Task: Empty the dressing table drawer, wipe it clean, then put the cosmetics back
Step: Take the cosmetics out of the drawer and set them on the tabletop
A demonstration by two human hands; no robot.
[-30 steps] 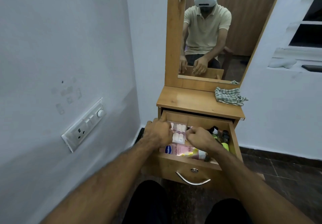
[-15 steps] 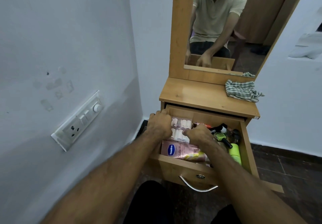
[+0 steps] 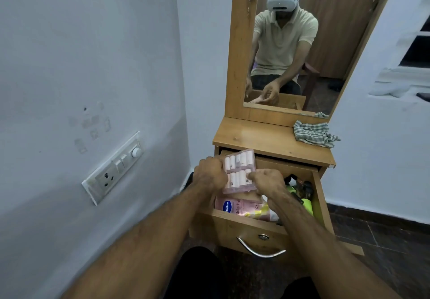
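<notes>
The clear pack (image 3: pixel 239 170) of small pale tubes is tilted above the open drawer (image 3: pixel 244 229). The left hand (image 3: pixel 210 175) grips its left edge and the right hand (image 3: pixel 267 181) pinches its right edge. The pack looks thin and smooth, so I think it could slip and fall on the bottles (image 3: pixel 299 189) below. The cloth (image 3: pixel 314 134) lies on the worktop (image 3: pixel 263 138).

Dim, even indoor light, soft shadows, faint sheen on the tabletop (image 3: pixel 263 136), wide-angle bending at the edges.
</notes>
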